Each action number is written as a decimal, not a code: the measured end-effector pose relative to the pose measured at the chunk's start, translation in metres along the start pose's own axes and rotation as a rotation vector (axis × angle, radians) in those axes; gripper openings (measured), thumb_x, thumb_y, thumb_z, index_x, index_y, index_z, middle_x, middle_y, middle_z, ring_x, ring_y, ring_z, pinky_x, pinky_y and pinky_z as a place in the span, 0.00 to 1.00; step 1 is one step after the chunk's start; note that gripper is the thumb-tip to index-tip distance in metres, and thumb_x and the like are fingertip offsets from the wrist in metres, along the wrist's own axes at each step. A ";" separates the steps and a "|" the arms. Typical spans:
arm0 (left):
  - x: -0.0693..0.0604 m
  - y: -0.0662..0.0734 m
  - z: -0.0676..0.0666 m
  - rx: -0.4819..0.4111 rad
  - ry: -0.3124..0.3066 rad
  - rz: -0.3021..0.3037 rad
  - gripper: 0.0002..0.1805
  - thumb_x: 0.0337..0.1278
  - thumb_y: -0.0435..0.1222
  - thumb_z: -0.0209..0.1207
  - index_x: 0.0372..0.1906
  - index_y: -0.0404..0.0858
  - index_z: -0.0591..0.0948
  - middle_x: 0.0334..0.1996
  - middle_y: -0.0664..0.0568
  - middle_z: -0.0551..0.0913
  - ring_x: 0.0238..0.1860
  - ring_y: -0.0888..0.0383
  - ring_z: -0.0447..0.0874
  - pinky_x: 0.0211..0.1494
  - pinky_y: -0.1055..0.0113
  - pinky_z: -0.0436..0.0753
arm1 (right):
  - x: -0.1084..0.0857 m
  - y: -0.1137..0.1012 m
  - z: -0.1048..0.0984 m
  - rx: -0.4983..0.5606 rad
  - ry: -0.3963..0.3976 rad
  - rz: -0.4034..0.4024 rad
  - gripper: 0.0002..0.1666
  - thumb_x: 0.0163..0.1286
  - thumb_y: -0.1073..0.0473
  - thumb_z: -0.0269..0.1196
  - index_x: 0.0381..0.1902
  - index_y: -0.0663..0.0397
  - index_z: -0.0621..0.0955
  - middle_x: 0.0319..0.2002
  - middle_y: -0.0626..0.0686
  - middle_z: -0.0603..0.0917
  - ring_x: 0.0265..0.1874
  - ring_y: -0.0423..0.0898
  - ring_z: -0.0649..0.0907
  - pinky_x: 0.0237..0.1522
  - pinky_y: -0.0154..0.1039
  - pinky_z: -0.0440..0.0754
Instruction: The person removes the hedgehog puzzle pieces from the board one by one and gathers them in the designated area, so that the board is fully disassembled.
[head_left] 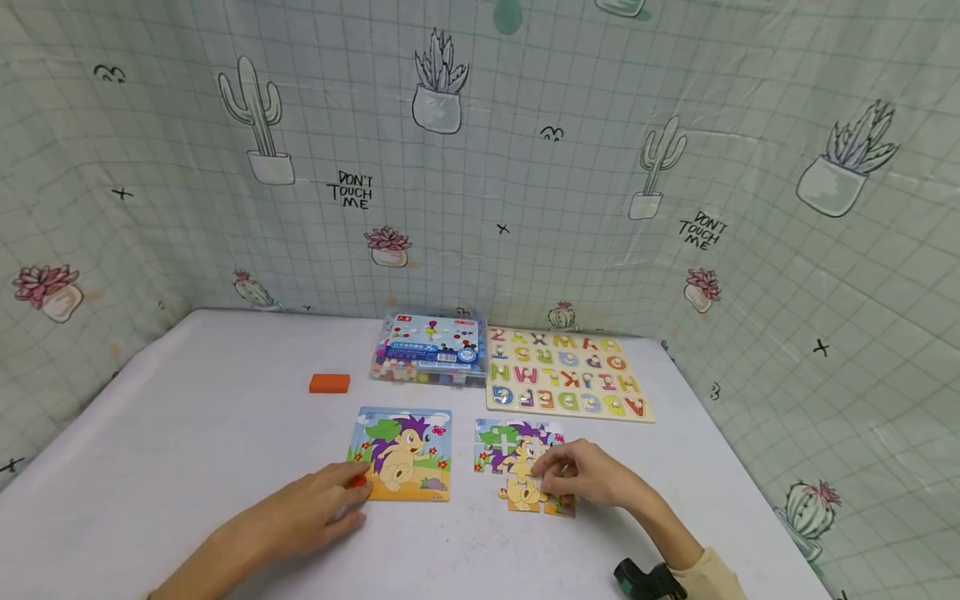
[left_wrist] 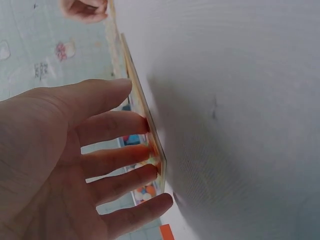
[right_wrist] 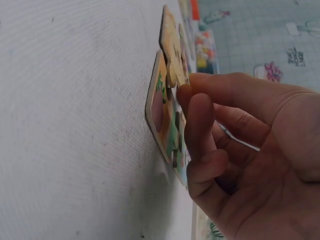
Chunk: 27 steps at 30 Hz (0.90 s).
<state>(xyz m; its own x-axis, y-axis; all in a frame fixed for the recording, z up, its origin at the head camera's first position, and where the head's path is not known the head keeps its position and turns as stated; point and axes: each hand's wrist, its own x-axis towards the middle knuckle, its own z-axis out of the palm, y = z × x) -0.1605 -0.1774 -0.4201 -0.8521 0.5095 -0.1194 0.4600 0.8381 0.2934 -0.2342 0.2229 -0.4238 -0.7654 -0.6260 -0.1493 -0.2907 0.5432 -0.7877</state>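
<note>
A square hedgehog picture board (head_left: 408, 454) lies flat in front of me. My left hand (head_left: 322, 508) reaches in from its left, with fairly straight fingers touching the board's edge (left_wrist: 159, 145) in the left wrist view and the thumb standing apart. To the right lie loose hedgehog puzzle pieces (head_left: 522, 493), partly fitted together with white gaps between some. Over their right side is my right hand (head_left: 585, 475), fingers curled, thumb and forefinger pinching at a puzzle piece. In the right wrist view the fingertips cover most of that piece, beside a corner piece (right_wrist: 157, 107).
Behind the puzzles stand a clear box of colored beads (head_left: 431, 350) and a wooden alphabet board (head_left: 566, 375). An orange block (head_left: 329, 383) lies at the back left. Near my right forearm is a black object (head_left: 648, 581). Patterned cloth (head_left: 480, 167) hangs around the white table (head_left: 210, 433).
</note>
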 end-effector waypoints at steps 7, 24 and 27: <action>-0.004 0.010 0.005 0.108 0.043 0.046 0.27 0.61 0.48 0.63 0.57 0.33 0.81 0.66 0.45 0.73 0.65 0.46 0.71 0.62 0.48 0.79 | 0.001 0.000 0.000 -0.039 -0.001 -0.024 0.12 0.68 0.61 0.64 0.46 0.63 0.84 0.32 0.55 0.87 0.19 0.40 0.80 0.23 0.33 0.80; -0.004 0.036 0.015 0.185 -0.049 0.022 0.35 0.63 0.55 0.58 0.70 0.42 0.70 0.71 0.46 0.69 0.70 0.47 0.67 0.69 0.49 0.73 | 0.043 -0.037 0.034 -0.133 -0.011 -0.111 0.09 0.67 0.59 0.66 0.42 0.55 0.86 0.33 0.47 0.86 0.24 0.34 0.75 0.28 0.27 0.75; -0.005 0.036 0.015 0.184 -0.056 0.000 0.36 0.63 0.56 0.58 0.70 0.43 0.70 0.70 0.46 0.69 0.69 0.47 0.68 0.68 0.49 0.74 | 0.055 -0.045 0.042 -0.115 -0.042 -0.115 0.08 0.67 0.59 0.66 0.42 0.55 0.86 0.30 0.46 0.85 0.22 0.34 0.76 0.27 0.27 0.76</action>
<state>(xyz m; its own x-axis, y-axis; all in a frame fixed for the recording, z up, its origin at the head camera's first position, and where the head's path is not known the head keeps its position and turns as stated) -0.1361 -0.1469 -0.4231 -0.8392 0.5154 -0.1733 0.5025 0.8569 0.1153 -0.2390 0.1410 -0.4219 -0.6994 -0.7093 -0.0883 -0.4412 0.5256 -0.7274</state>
